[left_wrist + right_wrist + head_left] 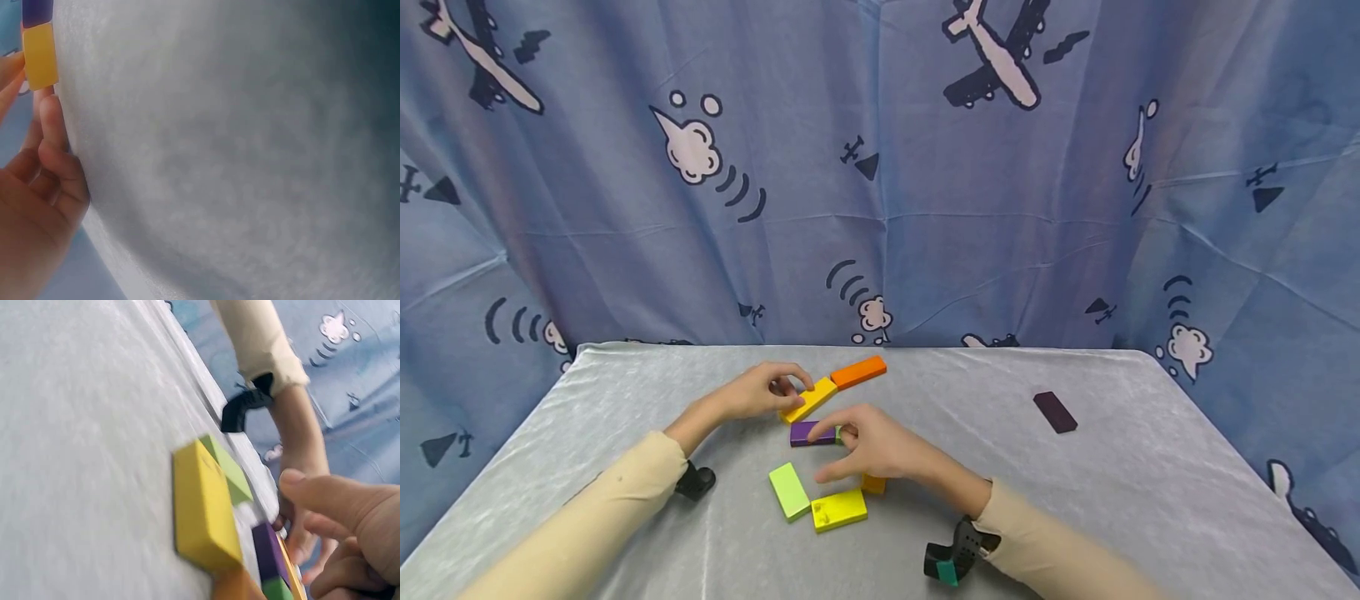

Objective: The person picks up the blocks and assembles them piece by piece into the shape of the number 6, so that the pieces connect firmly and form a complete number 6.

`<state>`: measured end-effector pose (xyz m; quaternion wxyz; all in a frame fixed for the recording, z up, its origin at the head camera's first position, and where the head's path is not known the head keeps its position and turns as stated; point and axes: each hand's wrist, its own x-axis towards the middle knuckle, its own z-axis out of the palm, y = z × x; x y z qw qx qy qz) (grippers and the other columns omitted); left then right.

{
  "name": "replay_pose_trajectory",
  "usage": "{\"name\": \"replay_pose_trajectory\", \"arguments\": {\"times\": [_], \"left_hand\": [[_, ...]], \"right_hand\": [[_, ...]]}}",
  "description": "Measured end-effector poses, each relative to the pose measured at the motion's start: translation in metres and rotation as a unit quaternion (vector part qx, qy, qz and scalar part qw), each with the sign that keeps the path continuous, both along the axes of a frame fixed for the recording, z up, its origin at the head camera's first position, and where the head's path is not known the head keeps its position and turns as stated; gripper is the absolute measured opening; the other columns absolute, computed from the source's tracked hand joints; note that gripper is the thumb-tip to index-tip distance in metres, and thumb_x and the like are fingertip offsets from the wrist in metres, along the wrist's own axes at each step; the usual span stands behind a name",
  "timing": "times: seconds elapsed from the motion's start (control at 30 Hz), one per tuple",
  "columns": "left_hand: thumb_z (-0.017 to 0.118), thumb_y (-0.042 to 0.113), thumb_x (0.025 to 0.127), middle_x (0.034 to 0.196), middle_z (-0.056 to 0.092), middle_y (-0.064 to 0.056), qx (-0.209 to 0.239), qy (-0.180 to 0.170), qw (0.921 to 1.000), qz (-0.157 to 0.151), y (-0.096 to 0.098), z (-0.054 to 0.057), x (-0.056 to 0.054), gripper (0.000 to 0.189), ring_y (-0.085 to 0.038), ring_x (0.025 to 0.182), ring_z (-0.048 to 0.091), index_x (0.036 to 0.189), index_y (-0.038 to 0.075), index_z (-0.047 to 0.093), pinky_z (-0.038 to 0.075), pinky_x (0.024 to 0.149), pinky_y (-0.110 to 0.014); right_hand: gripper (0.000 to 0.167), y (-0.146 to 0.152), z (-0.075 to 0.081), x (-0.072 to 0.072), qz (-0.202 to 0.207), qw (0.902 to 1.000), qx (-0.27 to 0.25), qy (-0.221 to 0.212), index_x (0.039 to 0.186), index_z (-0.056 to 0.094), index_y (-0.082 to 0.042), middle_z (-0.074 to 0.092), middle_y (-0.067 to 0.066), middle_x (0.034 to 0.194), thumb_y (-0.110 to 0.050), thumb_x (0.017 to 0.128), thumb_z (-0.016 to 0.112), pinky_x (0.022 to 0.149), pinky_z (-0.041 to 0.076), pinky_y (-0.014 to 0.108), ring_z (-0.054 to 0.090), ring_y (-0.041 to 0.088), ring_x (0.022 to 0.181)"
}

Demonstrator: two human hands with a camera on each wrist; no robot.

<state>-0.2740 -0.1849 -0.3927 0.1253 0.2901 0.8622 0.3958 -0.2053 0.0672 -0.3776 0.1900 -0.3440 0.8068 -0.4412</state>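
Thumb and fingers of my left hand [760,392] pinch an amber-yellow block [815,399], which lies end to end with an orange block [859,372]. In the left wrist view, fingertips lie on both sides of that block. My right hand [880,446] hovers over the nearer blocks, thumb and forefinger spread apart with nothing between them. Its forefinger overlaps a purple block [803,433] in the head view. Beside the purple one is a green block [277,589], mostly hidden by the right hand in the head view.
Nearer the front lie a light green block [789,492], a bright yellow block [839,510] and a partly covered orange block [873,484], forming a bent row. A dark brown block [1056,412] lies apart on the right of the grey cloth-covered table [1150,500]. A patterned curtain [1000,250] hangs behind.
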Motion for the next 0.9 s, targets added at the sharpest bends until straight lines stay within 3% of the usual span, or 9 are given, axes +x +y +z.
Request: {"name": "replay_pose_trajectory", "arguments": {"times": [0.17, 0.5, 0.9], "left_hand": [[0.067, 0.006, 0.099, 0.092, 0.068, -0.005, -0.006, -0.001, 1.0000, 0.004, 0.000, 0.000, -0.001, 0.019, -0.021, 0.081, 0.061, 0.117, 0.005, 0.068, 0.052, 0.075, -0.035], [0.067, 0.006, 0.098, 0.091, 0.068, -0.005, -0.012, -0.005, 0.9999, 0.011, 0.000, 0.000, 0.000, 0.019, -0.021, 0.082, 0.060, 0.118, 0.005, 0.068, 0.051, 0.075, -0.035], [0.068, 0.006, 0.098, 0.091, 0.067, -0.005, -0.012, -0.007, 0.9998, 0.012, 0.000, 0.000, -0.001, 0.020, -0.021, 0.081, 0.059, 0.118, 0.006, 0.068, 0.050, 0.073, -0.035]], "right_hand": [[0.040, 0.027, 0.001, -0.006, -0.018, 0.9994, -0.029, 0.008, 0.120, 0.073, -0.004, 0.026, -0.005, 0.058, -0.014, 0.084, 0.086, 0.051, 0.025, 0.025, 0.025, 0.012, 0.051], [0.039, 0.095, 0.005, -0.007, -0.069, 0.9967, -0.033, 0.028, 0.120, 0.073, -0.006, 0.024, -0.004, 0.061, -0.018, 0.085, 0.086, 0.052, 0.027, 0.025, 0.023, 0.011, 0.053], [0.040, 0.190, -0.001, -0.008, -0.119, 0.9886, -0.073, 0.055, 0.124, 0.069, 0.001, 0.021, 0.002, 0.062, -0.010, 0.087, 0.081, 0.045, 0.024, 0.031, 0.015, 0.015, 0.051]]}}
